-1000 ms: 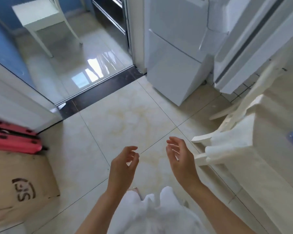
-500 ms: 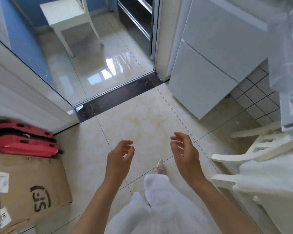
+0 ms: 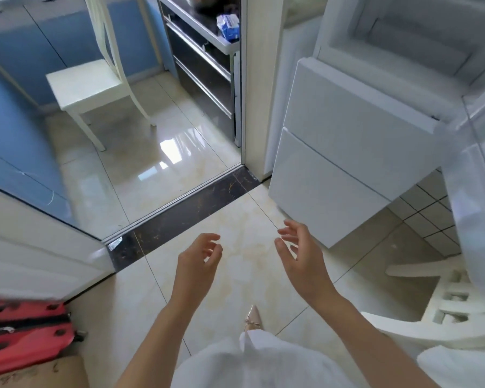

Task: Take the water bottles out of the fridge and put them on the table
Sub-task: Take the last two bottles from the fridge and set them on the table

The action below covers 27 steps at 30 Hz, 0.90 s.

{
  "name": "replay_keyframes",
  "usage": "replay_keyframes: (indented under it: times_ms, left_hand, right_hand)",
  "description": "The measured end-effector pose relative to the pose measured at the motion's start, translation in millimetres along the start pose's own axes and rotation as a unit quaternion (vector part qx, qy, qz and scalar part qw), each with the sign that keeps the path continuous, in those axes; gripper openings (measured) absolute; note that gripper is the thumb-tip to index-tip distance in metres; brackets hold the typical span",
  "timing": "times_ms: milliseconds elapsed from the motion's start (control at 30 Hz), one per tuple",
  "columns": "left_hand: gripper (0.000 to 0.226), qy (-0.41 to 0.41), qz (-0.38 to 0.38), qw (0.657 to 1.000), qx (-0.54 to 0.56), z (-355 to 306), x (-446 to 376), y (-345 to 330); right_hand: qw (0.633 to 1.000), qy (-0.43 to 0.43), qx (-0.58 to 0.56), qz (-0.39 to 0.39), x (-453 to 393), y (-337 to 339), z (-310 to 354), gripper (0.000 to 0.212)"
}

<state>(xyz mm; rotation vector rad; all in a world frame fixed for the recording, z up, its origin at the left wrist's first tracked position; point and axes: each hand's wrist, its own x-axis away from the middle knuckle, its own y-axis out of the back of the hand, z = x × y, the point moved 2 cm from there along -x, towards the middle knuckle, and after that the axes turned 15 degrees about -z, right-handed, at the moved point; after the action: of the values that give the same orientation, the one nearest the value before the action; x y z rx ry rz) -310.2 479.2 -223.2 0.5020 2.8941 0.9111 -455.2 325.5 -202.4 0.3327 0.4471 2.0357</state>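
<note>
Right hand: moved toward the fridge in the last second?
Cannot tell. The camera swung, so the right hand only looks nearer the fridge; it hangs empty beside the left hand.

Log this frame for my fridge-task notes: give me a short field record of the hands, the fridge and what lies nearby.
left hand: fingers loosely curled, holds nothing, over the floor
right hand: fingers relaxed, holds nothing, nearest the fridge
fridge: white, at right, upper door open, lower drawers shut
water bottles: none visible
white chair: beyond the dark threshold, at left
red case: on the floor, lower left
blue packet: on the counter, top centre
</note>
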Motion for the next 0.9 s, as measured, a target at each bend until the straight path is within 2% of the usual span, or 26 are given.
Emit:
replay_keyframes:
  times_ms: [267,433,533,900]
  left_hand:
    - [0.017,-0.038,0.039,0.998,0.034,-68.1,-108.2,-58.2]
    - [0.028,-0.079,0.078,0.993,0.051,-116.6,-182.0,-105.2]
    - [0.024,-0.107,0.101,0.987,0.067,-148.4,-229.6,-135.9]
    - [0.019,-0.229,0.224,0.942,0.101,-277.9,-368.7,-227.9]
  right_hand:
    - [0.997,0.001,-0.013,-0.081,-115.2,1.9,28.3,0.033]
    - [0.989,-0.006,-0.022,-0.149,-189.2,5.3,42.5,0.033]
    - [0.98,-0.004,-0.027,-0.198,-239.0,7.4,53.6,0.03]
    - [0.935,0.003,-0.019,-0.353,-382.3,32.0,98.9,0.034]
